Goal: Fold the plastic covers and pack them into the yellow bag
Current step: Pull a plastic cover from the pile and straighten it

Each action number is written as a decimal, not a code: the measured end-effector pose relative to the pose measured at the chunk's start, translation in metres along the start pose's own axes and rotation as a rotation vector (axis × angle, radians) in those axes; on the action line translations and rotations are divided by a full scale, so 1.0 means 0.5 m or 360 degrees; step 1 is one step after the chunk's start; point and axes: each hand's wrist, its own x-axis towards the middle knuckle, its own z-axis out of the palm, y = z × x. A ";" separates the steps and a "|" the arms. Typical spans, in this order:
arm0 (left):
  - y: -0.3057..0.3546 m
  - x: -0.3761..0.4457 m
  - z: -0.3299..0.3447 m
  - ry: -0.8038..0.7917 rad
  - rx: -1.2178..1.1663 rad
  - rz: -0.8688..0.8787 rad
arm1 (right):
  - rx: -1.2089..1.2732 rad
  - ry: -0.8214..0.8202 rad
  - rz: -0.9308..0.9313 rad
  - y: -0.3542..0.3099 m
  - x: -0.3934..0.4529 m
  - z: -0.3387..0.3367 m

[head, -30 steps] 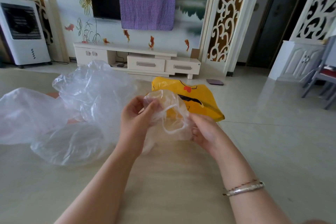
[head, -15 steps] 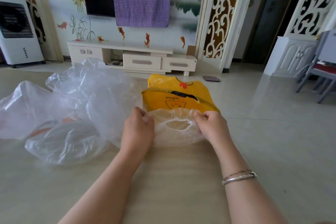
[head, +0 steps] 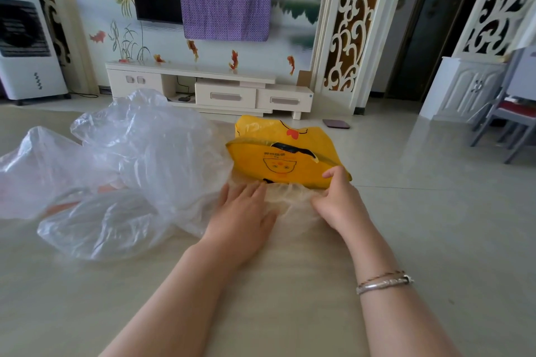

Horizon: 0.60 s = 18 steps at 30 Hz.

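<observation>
Pressing my left hand (head: 242,211) flat, fingers straight, on a clear cover (head: 290,200) lying on the table (head: 290,284). My right hand (head: 338,198) pinches its gathered right edge. Cover: thin, translucent, crinkled, with a ruffled rim, touching the near edge of the yellow bag (head: 285,156). Bag: glossy, black cartoon print, lying flat. Loose covers (head: 116,171) are heaped to the left, puffy, overlapping.

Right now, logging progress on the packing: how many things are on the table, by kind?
Yellow bag: 1
Small plastic cover being flattened under the left hand and pinched by the right hand, cover at: 1
Heap of loose clear plastic covers: 1 heap, separate covers cannot be counted
Total: 3
</observation>
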 end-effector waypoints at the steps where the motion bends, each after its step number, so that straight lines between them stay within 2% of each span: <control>1: -0.004 0.000 0.003 -0.0151 0.0021 -0.0061 | -0.0113 0.0047 -0.0044 0.002 -0.001 0.000; 4: -0.010 -0.002 0.009 -0.0270 0.0027 -0.0088 | -0.0020 0.0227 -0.0504 -0.008 -0.002 0.007; 5: -0.011 -0.002 0.009 -0.0271 0.0036 -0.0070 | 0.0011 0.0186 -0.0682 -0.014 -0.003 0.013; 7: -0.014 0.000 0.008 -0.0266 0.0027 -0.0043 | -0.0037 -0.0115 -0.0857 -0.025 -0.009 0.031; 9: -0.020 0.001 0.006 -0.0269 -0.0011 -0.0042 | -0.0202 -0.0477 -0.0738 -0.025 -0.014 0.043; 11: -0.031 0.002 0.003 -0.0276 -0.0030 -0.0062 | -0.0458 -0.0654 -0.0630 -0.018 -0.015 0.042; 15: -0.047 0.000 -0.004 -0.0340 0.0003 -0.0069 | -0.0701 -0.0722 -0.0608 -0.013 -0.020 0.038; 17: -0.045 -0.008 -0.014 -0.0285 -0.0087 -0.0023 | -0.0517 -0.0683 -0.0607 -0.011 -0.023 0.036; 18: -0.044 -0.011 -0.019 -0.0194 -0.0232 0.0001 | -0.0306 -0.0640 -0.0589 -0.012 -0.025 0.031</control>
